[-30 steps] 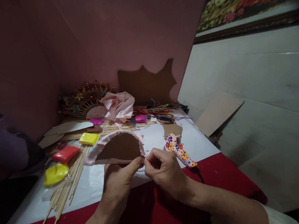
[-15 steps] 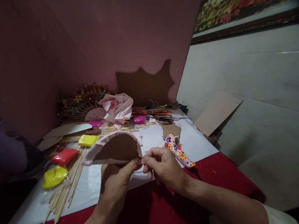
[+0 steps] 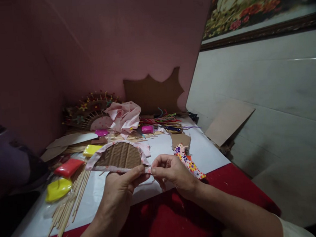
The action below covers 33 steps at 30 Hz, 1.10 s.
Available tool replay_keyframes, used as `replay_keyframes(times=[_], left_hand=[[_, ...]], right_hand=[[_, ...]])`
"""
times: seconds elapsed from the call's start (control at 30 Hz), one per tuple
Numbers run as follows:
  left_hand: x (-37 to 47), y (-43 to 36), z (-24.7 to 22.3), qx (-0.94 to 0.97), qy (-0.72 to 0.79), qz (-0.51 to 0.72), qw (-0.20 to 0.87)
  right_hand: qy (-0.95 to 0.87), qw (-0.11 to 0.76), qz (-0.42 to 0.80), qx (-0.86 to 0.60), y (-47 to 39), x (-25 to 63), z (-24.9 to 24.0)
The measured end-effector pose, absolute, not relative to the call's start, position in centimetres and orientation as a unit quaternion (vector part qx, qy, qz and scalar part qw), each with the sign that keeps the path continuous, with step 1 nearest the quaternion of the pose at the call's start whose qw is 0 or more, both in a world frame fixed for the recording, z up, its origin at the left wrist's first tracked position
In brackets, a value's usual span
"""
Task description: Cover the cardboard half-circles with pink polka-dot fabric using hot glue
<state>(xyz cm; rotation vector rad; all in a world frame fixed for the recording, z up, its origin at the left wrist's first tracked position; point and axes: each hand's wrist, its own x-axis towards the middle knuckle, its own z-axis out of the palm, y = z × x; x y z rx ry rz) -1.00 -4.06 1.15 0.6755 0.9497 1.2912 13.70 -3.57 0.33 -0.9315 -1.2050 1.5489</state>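
A half-round piece of brown cardboard (image 3: 119, 156) has pink patterned fabric folded over its rim. My left hand (image 3: 119, 188) grips its lower edge near the right corner, thumb on top. At that same corner, my right hand (image 3: 175, 173) pinches the fabric edging (image 3: 147, 168) between thumb and forefinger. Just beyond my right hand lies a flower-patterned glue gun (image 3: 189, 161) on the white sheet. A small scrap of pink fabric (image 3: 146, 148) shows behind the cardboard.
Wooden sticks (image 3: 79, 190) and bags of yellow clay (image 3: 58, 189) and red clay (image 3: 69, 168) lie left. Crumpled pink cloth (image 3: 124, 115), scissors (image 3: 173, 127) and a decorated fan-shaped piece (image 3: 92, 110) are farther back. Cut cardboard (image 3: 153, 93) leans against the wall.
The half-round cardboard has tilted, so its ridged brown face now shows more fully. Both hands keep hold at the right corner; my right fingertips have shifted slightly.
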Motion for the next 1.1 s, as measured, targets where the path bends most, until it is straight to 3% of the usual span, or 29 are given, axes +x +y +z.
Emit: replay_keyframes(times=[0.53, 1.1], left_hand=[[-1.5, -4.0, 1.4, 0.331, 0.450, 0.505, 0.659], [-0.9, -4.0, 0.6, 0.383, 0.441, 0.498, 0.641]], right_hand=[[-0.496, 0.444, 0.664, -0.341, -3.4, 13.8, 0.4], [-0.499, 0.428, 0.619, -0.429, -3.4, 12.9, -0.5]])
